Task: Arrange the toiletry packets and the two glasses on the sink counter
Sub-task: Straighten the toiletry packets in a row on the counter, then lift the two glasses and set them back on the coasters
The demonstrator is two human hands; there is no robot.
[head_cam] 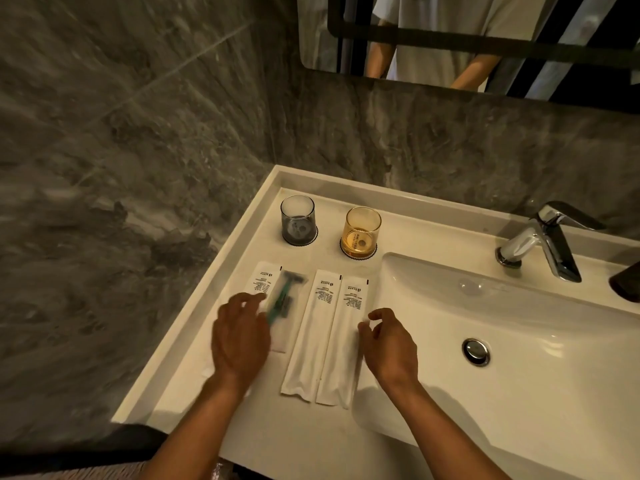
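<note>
Right hand (389,342) is hovering, grip open and empty, beside two white paper packets (325,336) lying lengthwise on the white table (311,438); left hand (239,336), blurred, is touching the razor packet (277,299); grey glass (298,220) and amber glass (361,232) are standing behind.

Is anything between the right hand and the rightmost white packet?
Nothing visible. The right hand hovers open at the right edge of the rightmost packet; only bare sink counter shows around it. The basin lies farther right.

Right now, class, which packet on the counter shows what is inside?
The see-through razor packet under the left hand; the other packets are plain white paper.
</note>
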